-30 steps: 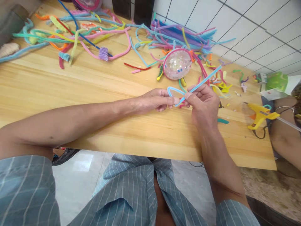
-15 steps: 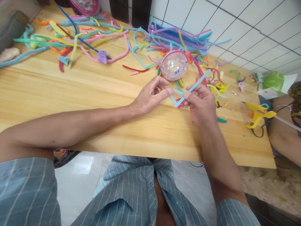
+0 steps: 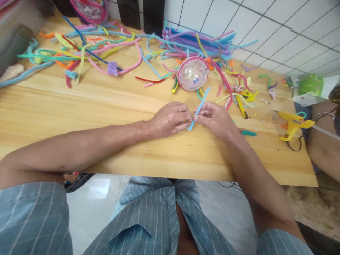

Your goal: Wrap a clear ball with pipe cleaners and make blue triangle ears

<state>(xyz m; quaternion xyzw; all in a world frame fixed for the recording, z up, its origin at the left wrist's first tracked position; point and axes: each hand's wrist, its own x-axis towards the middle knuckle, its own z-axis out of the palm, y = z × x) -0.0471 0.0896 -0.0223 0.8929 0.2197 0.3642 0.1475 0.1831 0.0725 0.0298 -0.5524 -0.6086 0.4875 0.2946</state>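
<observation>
A light blue pipe cleaner [image 3: 202,101] is bent at its lower end, and its straight tail points up and to the right. My right hand [image 3: 216,118] pinches it between thumb and fingers. My left hand [image 3: 171,119] is closed over the bent part, which its fingers largely hide. Both hands are close together just above the wooden table. Beyond them sits a clear dome with a pink rim [image 3: 193,74], with sparkly bits in it.
Loose pipe cleaners [image 3: 117,44] in many colours spread over the back left. A blue and purple bundle [image 3: 196,42] lies against the tiled wall. Colourful scraps, a yellow-handled cutter [image 3: 240,105] and a yellow glue gun [image 3: 294,124] are at right, beside another person's arm [image 3: 322,141].
My hands have come closer together and slightly lower. The left hand has turned palm down over the bend, and the pipe cleaner's tail stands steeper.
</observation>
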